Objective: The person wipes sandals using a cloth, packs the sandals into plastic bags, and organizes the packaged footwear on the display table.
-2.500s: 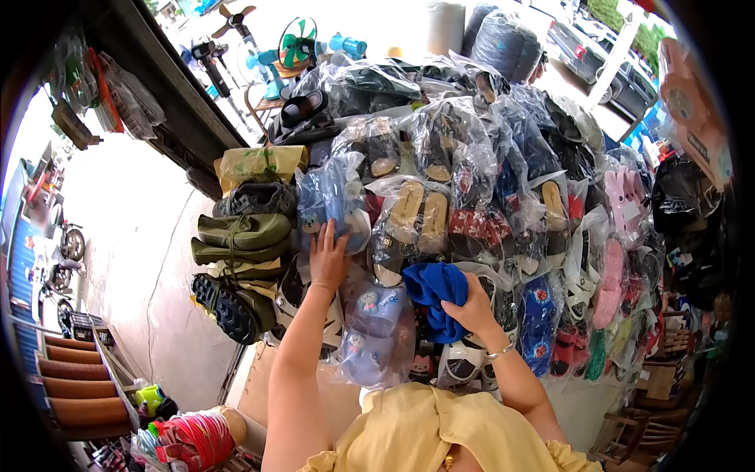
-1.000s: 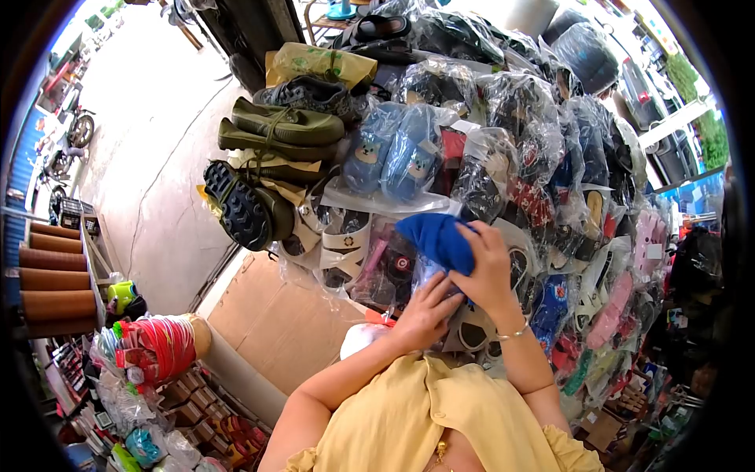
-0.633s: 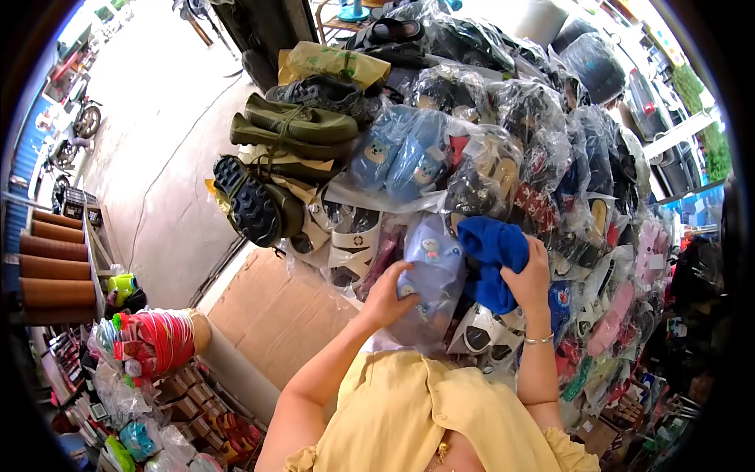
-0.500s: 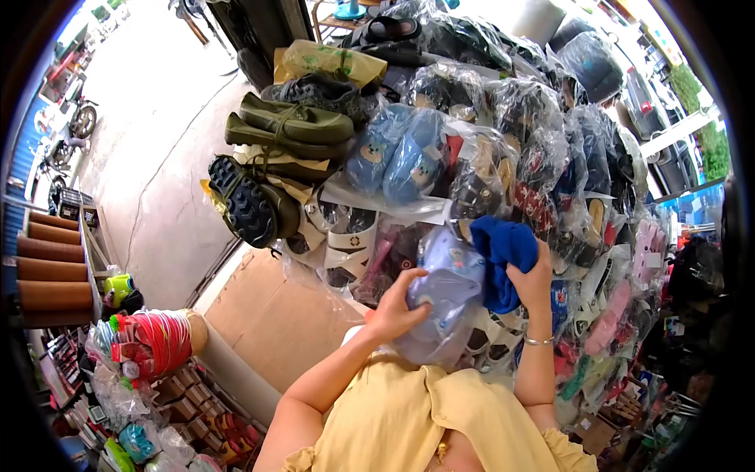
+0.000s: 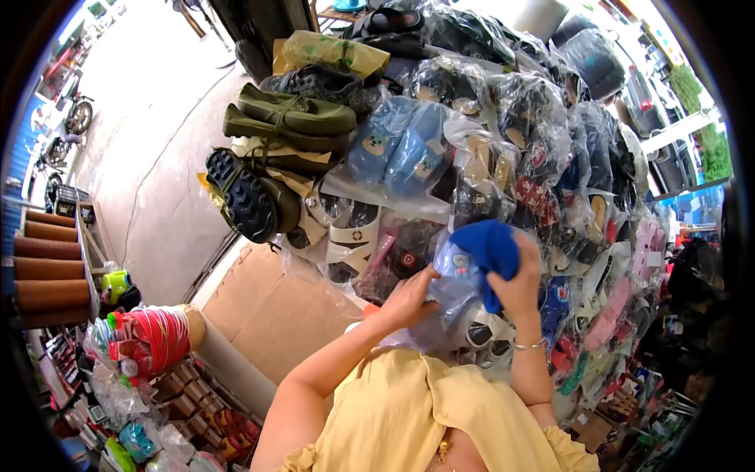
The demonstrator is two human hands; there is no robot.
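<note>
My right hand [image 5: 517, 285], with a bangle on its wrist, grips a bunched dark blue cloth [image 5: 486, 242]. The cloth lies against a pale blue pair of slippers in clear plastic [image 5: 458, 271]. From the other side, my left hand [image 5: 410, 300] has its fingers closed on the edge of that wrapped pair. White sandals with black straps [image 5: 354, 240] lie beyond my left hand, beside a dark and pink bagged pair [image 5: 406, 256]. Farther up rests a bagged pair of blue slippers with bear faces [image 5: 399, 153].
Bagged footwear [image 5: 535, 126] is heaped across the middle and right. Olive green shoes [image 5: 295, 118] are stacked at its left edge. Flat cardboard [image 5: 271, 303] lies at lower left, near a spool of red cord [image 5: 157, 338] and brown rolls [image 5: 53, 267].
My right hand and the blue cloth have shifted slightly down and left over the wrapped slippers. My left hand has moved a little to the right, and the slippers are more covered.
</note>
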